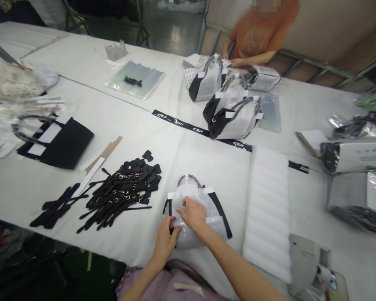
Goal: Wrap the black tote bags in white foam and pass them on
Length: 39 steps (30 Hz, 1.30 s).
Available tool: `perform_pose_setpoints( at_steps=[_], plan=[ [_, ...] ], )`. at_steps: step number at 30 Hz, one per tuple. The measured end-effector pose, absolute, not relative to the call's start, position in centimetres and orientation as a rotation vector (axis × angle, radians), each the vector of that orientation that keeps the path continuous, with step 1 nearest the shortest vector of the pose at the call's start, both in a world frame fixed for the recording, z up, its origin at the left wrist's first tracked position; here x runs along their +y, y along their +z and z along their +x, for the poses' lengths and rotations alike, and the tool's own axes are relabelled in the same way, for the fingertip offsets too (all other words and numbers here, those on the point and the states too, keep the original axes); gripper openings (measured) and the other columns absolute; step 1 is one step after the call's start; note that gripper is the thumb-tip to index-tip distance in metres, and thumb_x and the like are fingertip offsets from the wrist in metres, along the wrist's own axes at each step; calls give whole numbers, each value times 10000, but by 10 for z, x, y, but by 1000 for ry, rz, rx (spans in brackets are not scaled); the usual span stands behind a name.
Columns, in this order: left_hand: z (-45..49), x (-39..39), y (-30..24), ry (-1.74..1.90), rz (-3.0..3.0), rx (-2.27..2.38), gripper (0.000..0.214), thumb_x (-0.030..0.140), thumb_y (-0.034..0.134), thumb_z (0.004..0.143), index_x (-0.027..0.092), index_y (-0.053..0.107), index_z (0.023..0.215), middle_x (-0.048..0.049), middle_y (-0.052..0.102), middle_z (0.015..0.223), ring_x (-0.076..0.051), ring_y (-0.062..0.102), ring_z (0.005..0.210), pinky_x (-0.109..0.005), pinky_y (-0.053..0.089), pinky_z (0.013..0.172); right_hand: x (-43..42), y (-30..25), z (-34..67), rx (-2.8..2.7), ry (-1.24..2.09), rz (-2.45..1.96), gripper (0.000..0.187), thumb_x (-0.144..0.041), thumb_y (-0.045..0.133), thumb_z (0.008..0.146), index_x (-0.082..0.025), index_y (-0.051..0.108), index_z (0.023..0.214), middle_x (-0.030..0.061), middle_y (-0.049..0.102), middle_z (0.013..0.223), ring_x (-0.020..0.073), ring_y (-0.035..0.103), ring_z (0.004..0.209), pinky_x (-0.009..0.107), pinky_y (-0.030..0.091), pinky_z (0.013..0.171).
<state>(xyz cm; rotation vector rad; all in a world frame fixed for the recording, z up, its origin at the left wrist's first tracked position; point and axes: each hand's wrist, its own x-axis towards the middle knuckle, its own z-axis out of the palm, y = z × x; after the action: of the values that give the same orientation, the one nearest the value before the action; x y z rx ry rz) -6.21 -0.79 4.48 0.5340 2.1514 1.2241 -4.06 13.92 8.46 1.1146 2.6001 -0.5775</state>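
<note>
A black handbag (221,209) lies on the white table in front of me, its front covered by a translucent white foam sheet (192,238). My left hand (166,239) is at the bag's lower left side, with thumb and fingers closed on its edge. Over the upper left of the foam, my right hand (193,214) has its fingers bent and drawn together against the sheet. Whether a small piece of tape is between those fingertips cannot be made out. The wrapped bag handle (189,179) points away from me.
Left of the bag lies a pile of black straps with gold rings (122,188). A stack of white foam sheets (266,213) and a tape dispenser (316,267) are at right. Another black handbag (65,142) stands left. Several wrapped bags (232,121) stand near a person in orange.
</note>
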Motion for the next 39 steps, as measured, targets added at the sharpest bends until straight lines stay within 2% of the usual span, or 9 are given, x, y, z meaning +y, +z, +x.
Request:
perform_pose_setpoints(
  at_steps=[9,13,16,21,25,30,33,36,39],
  plan=[
    [-68,-18,49,1287,706,2187,226,285,490,850,166,582,1018,7,563,706,-154,555,649,-302,483,649,155,97,-33,2659,-870,1130,323,-398,380,956,-182,597,855,78,679,781,209,635,764,299,411,688],
    [-65,-20,62,1344,830,2293,298,235,356,906,166,585,1083,-108,629,1066,-226,576,1012,-436,458,926,165,104,-24,2631,-1207,1042,380,-331,253,996,-175,592,922,26,672,692,138,636,650,241,457,674],
    [-55,-13,68,1204,1193,2317,395,224,360,911,190,503,1278,-104,510,1363,-265,399,1304,-520,300,1099,166,107,-20,2622,-1396,1055,380,-298,223,996,-156,576,993,35,688,740,123,650,646,222,486,662],
    [-40,1,59,789,1339,2315,513,310,385,902,162,379,1393,-135,337,1490,-341,276,1382,-627,197,1106,173,119,-7,2716,-1528,1179,410,-405,243,982,-177,565,1093,33,695,822,144,669,733,255,510,716],
    [-50,2,56,1042,1047,2088,567,373,507,828,188,441,1360,-105,332,1496,-342,231,1400,-603,114,1135,191,130,24,2833,-1433,1486,483,-463,210,960,-176,526,1186,81,674,1004,196,631,964,349,464,910],
    [-84,-1,58,1272,657,2004,616,489,558,774,159,483,1289,-145,437,1428,-284,359,1347,-459,216,1152,206,118,79,2789,-1299,1765,590,-515,307,894,-101,476,1279,191,499,1330,297,427,1268,477,277,1097],
    [-93,2,55,1283,306,1993,789,629,469,802,136,280,1388,-230,401,1422,-319,462,1263,-526,377,1032,202,103,101,2679,-1368,1687,612,-579,426,820,-112,564,1191,184,589,1226,329,514,1185,498,363,1043],
    [-88,10,52,1286,188,1771,784,657,599,718,168,403,1299,-201,588,1235,-288,627,1035,-444,527,834,196,94,111,2623,-1501,1520,559,-581,532,762,-155,614,1115,120,668,1108,305,599,1072,455,455,965],
    [-83,15,56,1360,196,1608,742,561,734,652,176,470,1230,-166,619,1205,-250,625,1039,-377,518,882,192,95,116,2615,-1665,1431,561,-545,576,772,-168,578,1187,105,637,1184,292,566,1131,451,419,1014]
  ],
)
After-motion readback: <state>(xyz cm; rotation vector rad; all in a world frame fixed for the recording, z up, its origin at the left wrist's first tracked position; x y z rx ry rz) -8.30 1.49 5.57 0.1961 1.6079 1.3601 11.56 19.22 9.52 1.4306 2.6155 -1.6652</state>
